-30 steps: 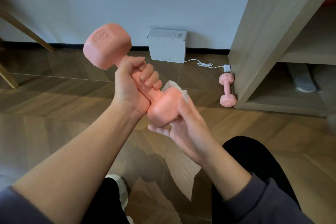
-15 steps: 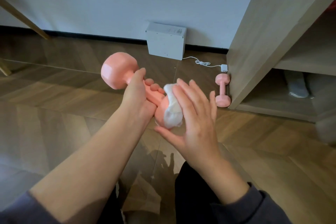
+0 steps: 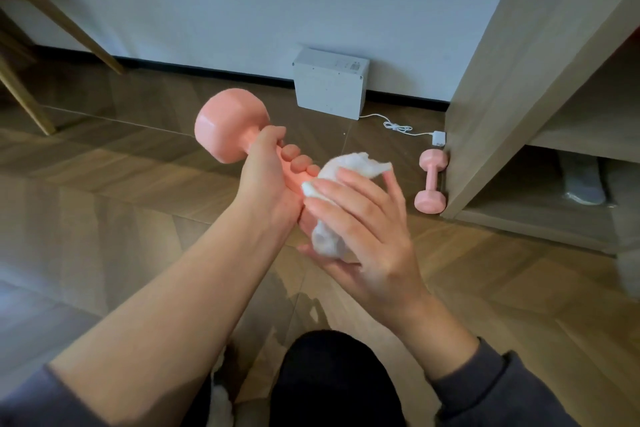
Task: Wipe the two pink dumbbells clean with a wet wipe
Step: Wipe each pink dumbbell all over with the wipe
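Wooden floor (image 3: 104,191) lies beneath the raised first dumbbell (image 3: 230,123), the left hand (image 3: 270,180) clenched round its handle while the right hand (image 3: 367,229), fingers curled, clasps a wet wipe (image 3: 346,166) over its near head; probably over half remains, since the second dumbbell (image 3: 431,180) lies untouched against the shelf unit (image 3: 502,97).

Dark grey sleeves (image 3: 502,392) ending above bare forearms, black trousers (image 3: 332,381), pale fuzzy footwear (image 3: 221,404)
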